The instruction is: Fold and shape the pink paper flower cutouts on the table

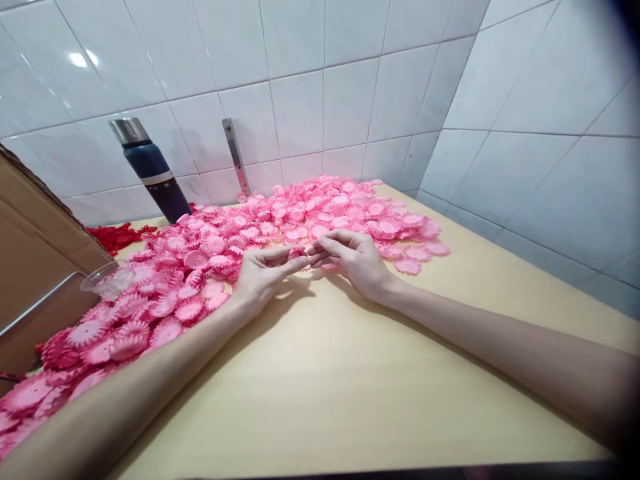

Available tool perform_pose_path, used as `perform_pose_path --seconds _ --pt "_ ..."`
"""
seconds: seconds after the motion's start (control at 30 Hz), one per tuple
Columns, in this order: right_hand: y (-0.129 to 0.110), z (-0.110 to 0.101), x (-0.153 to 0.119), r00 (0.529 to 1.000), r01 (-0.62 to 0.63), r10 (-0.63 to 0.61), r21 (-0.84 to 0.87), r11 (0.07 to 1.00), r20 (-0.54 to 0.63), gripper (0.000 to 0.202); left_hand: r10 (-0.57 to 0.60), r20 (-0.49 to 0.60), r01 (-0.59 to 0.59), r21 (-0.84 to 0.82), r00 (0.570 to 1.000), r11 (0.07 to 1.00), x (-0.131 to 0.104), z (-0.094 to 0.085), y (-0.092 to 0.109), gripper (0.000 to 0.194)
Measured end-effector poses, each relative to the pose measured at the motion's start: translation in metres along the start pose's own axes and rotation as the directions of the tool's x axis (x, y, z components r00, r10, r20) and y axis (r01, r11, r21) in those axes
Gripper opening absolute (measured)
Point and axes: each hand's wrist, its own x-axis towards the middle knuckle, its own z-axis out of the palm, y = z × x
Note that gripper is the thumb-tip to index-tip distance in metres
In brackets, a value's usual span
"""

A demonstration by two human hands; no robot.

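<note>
Between the thumb and fingers of my left hand is a small dark-pink fabric flower piece, mostly covered by the fingertips. My right hand meets it from the right, its thumb and fingers drawn together in a pinch at the piece's edge. What lies inside that right pinch is too small and hidden to make out. Just beyond both hands spreads a large heap of pink scalloped fabric petals, many with a tiny hole in the middle. Both hands hover slightly above the pale tabletop.
A dark blue bottle with a steel cap stands behind the heap. Red petals, a clear plastic cup and a cardboard box are at the left. A metal bracket is fixed to the tiled wall.
</note>
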Motion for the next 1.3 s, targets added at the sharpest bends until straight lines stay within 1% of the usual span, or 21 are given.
perform_pose_path --seconds 0.07,0.13,0.2,0.27,0.33,0.4,0.5,0.57,0.63,0.7,0.8,0.9,1.07,1.3 --pt "0.0 0.0 0.0 1.0 0.003 -0.003 -0.016 1.0 -0.001 0.023 -0.043 0.02 0.045 -0.075 0.999 0.996 0.0 -0.001 -0.007 0.029" --pt "0.001 -0.001 0.0 1.0 0.01 -0.01 -0.04 0.999 -0.002 0.023 -0.051 0.044 0.056 -0.115 0.998 0.992 0.0 -0.002 -0.012 0.034" --pt "0.001 -0.001 -0.001 1.0 0.021 -0.021 -0.06 0.998 -0.004 0.022 -0.022 0.057 0.029 -0.123 0.998 0.992 0.001 -0.003 -0.015 0.041" --pt "0.001 -0.002 -0.001 1.0 0.029 -0.03 -0.061 0.998 -0.007 0.022 0.015 0.059 -0.007 -0.131 0.998 0.991 0.002 -0.003 -0.016 0.053" --pt "0.001 -0.002 -0.002 1.0 0.028 -0.029 -0.049 0.998 -0.007 0.022 0.027 0.055 -0.019 -0.145 0.998 0.989 0.002 -0.003 -0.015 0.058" --pt "0.001 -0.002 -0.002 1.0 0.022 -0.022 -0.044 0.999 -0.01 0.023 0.009 0.066 0.002 -0.158 0.998 0.987 0.001 -0.003 -0.014 0.057" --pt "0.0 -0.001 -0.003 1.0 0.015 -0.016 -0.052 0.999 -0.013 0.024 -0.049 0.079 0.061 -0.167 0.996 0.984 -0.001 -0.002 -0.013 0.055" --pt "0.0 -0.001 -0.003 1.0 0.012 -0.013 -0.057 0.998 -0.012 0.024 -0.083 0.063 0.092 -0.168 0.995 0.981 -0.002 -0.002 -0.012 0.054" --pt "-0.001 -0.001 -0.003 1.0 0.022 -0.022 -0.063 0.998 -0.004 0.023 -0.1 0.047 0.106 -0.177 0.994 0.978 -0.002 -0.002 -0.013 0.046" --pt "-0.002 0.0 -0.004 0.999 0.041 -0.041 -0.072 0.997 0.002 0.022 -0.108 0.048 0.115 -0.193 0.993 0.974 0.0 -0.002 -0.015 0.039" --pt "-0.002 0.0 -0.004 0.999 0.053 -0.053 -0.081 0.995 -0.001 0.022 -0.113 0.064 0.124 -0.211 0.992 0.97 0.002 -0.003 -0.017 0.034" --pt "-0.002 -0.001 -0.004 0.999 0.044 -0.044 -0.09 0.995 -0.006 0.023 -0.119 0.07 0.131 -0.203 0.99 0.97 0.003 -0.004 -0.019 0.034" --pt "0.0 -0.002 -0.004 0.999 0.027 -0.029 -0.086 0.996 -0.015 0.023 -0.105 0.048 0.113 -0.211 0.993 0.971 0.002 -0.003 -0.018 0.032" --pt "-0.002 -0.002 -0.004 1.0 0.018 -0.019 -0.087 0.996 -0.004 0.023 -0.117 0.094 0.136 -0.225 0.989 0.965 0.002 -0.002 -0.015 0.036"
